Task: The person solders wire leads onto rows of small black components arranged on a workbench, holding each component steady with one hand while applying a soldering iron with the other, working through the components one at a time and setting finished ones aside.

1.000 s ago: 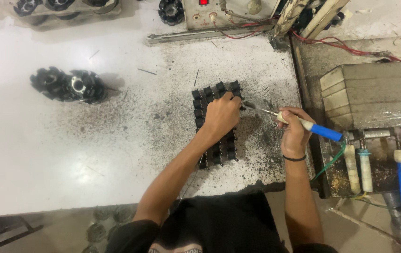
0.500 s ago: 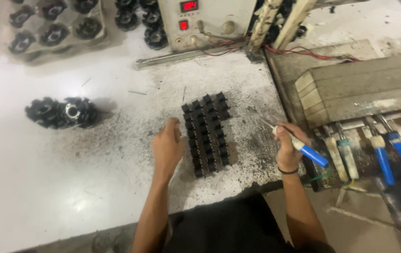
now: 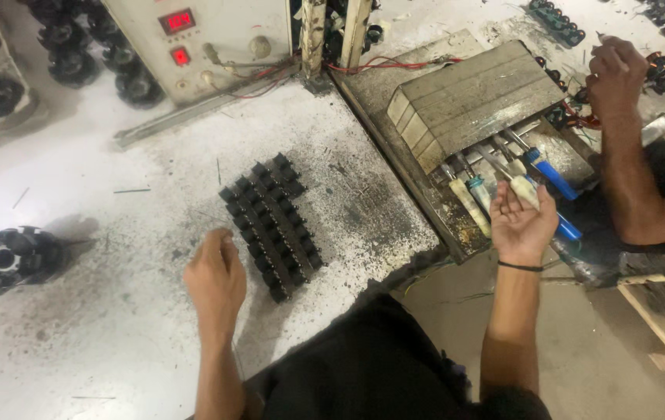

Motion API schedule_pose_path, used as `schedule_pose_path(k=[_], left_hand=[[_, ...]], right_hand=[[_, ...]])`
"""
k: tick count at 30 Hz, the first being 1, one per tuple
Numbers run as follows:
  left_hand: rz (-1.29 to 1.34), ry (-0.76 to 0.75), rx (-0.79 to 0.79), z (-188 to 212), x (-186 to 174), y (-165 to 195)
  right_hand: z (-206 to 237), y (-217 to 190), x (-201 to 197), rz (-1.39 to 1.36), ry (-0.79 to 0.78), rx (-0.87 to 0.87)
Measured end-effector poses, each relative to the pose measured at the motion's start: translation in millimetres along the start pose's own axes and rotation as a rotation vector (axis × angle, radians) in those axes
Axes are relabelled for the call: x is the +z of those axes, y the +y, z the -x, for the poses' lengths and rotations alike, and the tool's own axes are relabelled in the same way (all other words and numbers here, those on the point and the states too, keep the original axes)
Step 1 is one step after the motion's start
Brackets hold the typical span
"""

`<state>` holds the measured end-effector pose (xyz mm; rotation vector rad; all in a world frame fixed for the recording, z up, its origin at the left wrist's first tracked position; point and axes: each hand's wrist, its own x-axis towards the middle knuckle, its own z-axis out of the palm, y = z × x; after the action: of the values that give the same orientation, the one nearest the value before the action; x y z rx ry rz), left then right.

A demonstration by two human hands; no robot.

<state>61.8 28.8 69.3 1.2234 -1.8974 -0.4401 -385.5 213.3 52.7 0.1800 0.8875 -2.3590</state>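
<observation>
White, soot-speckled workbench (image 3: 76,342) fills the near field, with a darker scorched area around the work.

Change since the preceding moments: the left hand (image 3: 216,281) has lifted off the black component block (image 3: 272,225) and now rests on the bench at about 7 o'clock from it, just beside its near corner and not touching it. The right hand (image 3: 523,218) no longer grips the blue-handled soldering iron (image 3: 550,173); that tool now lies in the row of irons under the tan metal cover (image 3: 476,97). Judgement: one pass on the block appears finished and both hands are free.

Pose: left hand palm-down, fingers loosely curled, holding nothing. Right hand palm-up, fingers spread, empty, hovering over the iron handles at 3 o'clock from the block; a dark band sits on the wrist.

Further out: a black motor part (image 3: 7,260) lies at 9 o'clock. A control box with red display (image 3: 192,39) stands at 12 o'clock. A co-worker's hand (image 3: 616,74) is raised at 2 o'clock.
</observation>
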Motion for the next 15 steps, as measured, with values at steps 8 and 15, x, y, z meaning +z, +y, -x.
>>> schedule_pose_path(k=[8,15], left_hand=[[0.171,-0.111,-0.025,18.3,-13.4,20.1],[0.514,-0.307,-0.155,70.0,-40.5,43.1]], right_hand=[[63.9,78.8,47.3,0.586,-0.565,-0.127],[178.8,179.2,119.8,1.1,-1.784,-0.928]])
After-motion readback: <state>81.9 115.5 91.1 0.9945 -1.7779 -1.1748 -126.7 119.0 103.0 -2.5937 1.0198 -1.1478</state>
